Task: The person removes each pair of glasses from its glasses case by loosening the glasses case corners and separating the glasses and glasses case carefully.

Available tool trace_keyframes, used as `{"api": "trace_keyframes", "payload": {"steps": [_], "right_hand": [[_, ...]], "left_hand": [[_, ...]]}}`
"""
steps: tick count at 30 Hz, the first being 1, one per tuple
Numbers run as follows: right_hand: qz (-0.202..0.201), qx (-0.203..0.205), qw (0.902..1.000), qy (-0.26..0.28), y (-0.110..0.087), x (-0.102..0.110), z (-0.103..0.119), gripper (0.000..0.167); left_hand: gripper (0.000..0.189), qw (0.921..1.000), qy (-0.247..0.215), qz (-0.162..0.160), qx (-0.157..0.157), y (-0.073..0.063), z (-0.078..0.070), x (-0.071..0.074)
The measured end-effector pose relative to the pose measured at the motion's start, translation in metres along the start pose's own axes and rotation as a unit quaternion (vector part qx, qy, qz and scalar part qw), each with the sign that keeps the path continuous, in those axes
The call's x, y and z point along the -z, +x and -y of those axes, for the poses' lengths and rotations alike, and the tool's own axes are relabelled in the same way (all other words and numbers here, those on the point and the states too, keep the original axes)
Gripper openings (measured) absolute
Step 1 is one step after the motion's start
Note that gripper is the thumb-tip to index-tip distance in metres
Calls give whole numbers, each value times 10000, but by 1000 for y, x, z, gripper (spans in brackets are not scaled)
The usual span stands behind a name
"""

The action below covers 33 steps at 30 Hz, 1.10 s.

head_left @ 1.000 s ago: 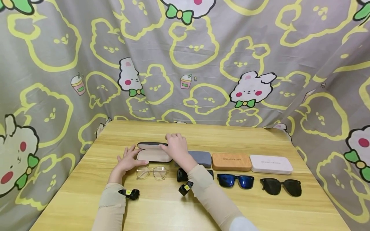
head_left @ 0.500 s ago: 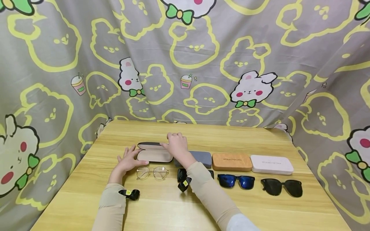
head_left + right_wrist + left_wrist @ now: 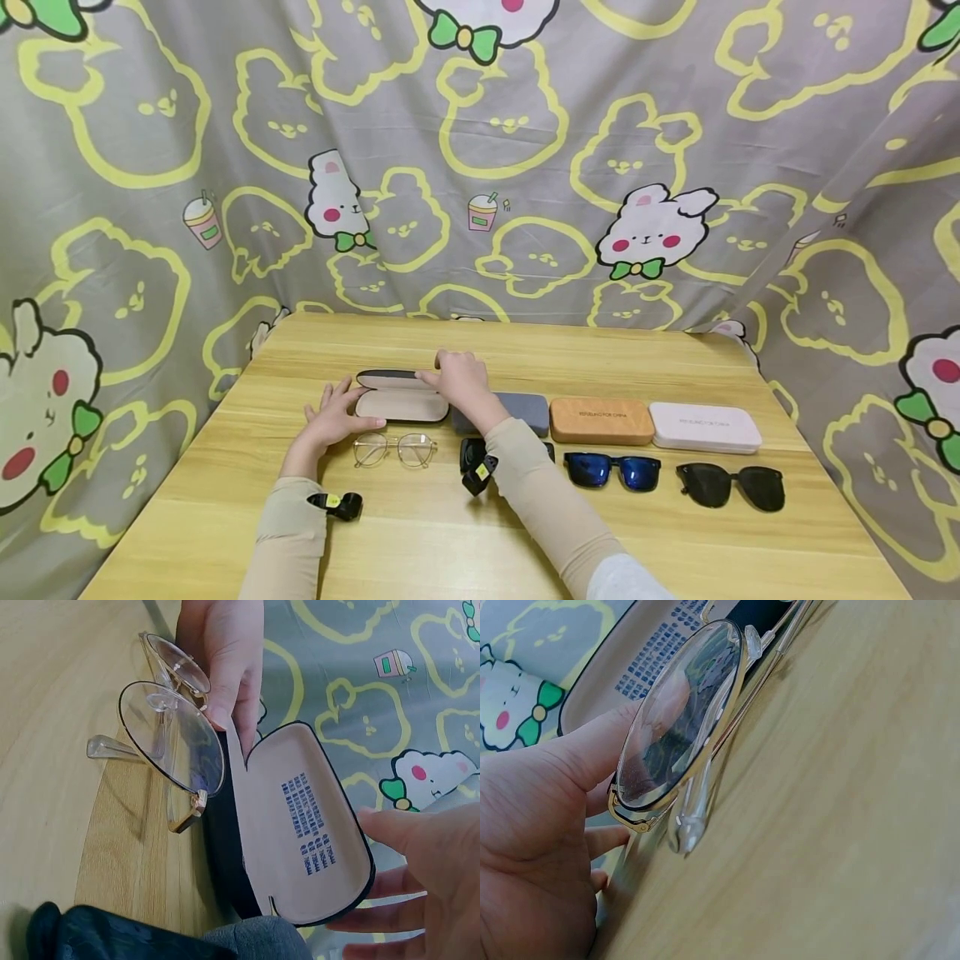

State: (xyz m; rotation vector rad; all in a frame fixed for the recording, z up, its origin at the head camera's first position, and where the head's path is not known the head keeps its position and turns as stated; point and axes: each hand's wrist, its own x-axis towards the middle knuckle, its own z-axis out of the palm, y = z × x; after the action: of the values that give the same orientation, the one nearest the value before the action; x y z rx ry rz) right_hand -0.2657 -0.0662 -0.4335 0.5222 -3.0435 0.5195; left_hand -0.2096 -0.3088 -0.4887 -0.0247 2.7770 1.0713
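Observation:
An open glasses case (image 3: 401, 407), dark outside with a pale lining, lies at the table's left. Its lid (image 3: 296, 832) stands raised, with blue print inside. My left hand (image 3: 333, 415) holds the case's left end, thumb along the front edge and fingers around the side. My right hand (image 3: 462, 383) grips the lid's right end, thumb at the inner rim and fingers behind it. Just in front of the case sit thin gold-rimmed eyeglasses (image 3: 415, 450), lenses facing the person and temples folded behind. Neither hand holds them; in the left wrist view a lens (image 3: 686, 727) overlaps the left thumb.
Rightward stand a closed blue-grey case (image 3: 525, 413), an orange case (image 3: 602, 421) and a white case (image 3: 705, 427). Before them lie black sunglasses (image 3: 471, 454), partly hidden by the right wrist, blue-lensed sunglasses (image 3: 612, 472) and dark sunglasses (image 3: 731, 486). A patterned curtain (image 3: 525, 250) surrounds the table.
My right hand has lowered very slightly on the lid, and its wrist has shifted a little. The left hand, the case and the eyeglasses stay where they were.

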Motion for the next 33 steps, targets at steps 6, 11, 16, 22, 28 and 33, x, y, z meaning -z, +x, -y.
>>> {"api": "trace_keyframes", "payload": {"steps": [6,11,16,22,28,33], "right_hand": [[747,-121,9955,562,2,1,-3,57],[1265,106,9889,770,6,0,-7,59],[1779,729,9759,1032,9,1,-12,58],[2255,1202,9579,1305,13,1,-19,57],[2467,1267,9470,1619,14,2,-22,55],[2517,1299,9441,1689,14,2,-23,52]], "left_hand": [[94,10000,50,-14,-17,-2,-1,0],[94,10000,46,-10,-10,-2,-1,0],[95,10000,72,-5,12,-2,-1,0],[96,10000,66,-5,11,-2,1,-1],[97,9999,82,-14,-64,-1,4,-1],[96,9999,60,19,-158,-1,4,0]]}}
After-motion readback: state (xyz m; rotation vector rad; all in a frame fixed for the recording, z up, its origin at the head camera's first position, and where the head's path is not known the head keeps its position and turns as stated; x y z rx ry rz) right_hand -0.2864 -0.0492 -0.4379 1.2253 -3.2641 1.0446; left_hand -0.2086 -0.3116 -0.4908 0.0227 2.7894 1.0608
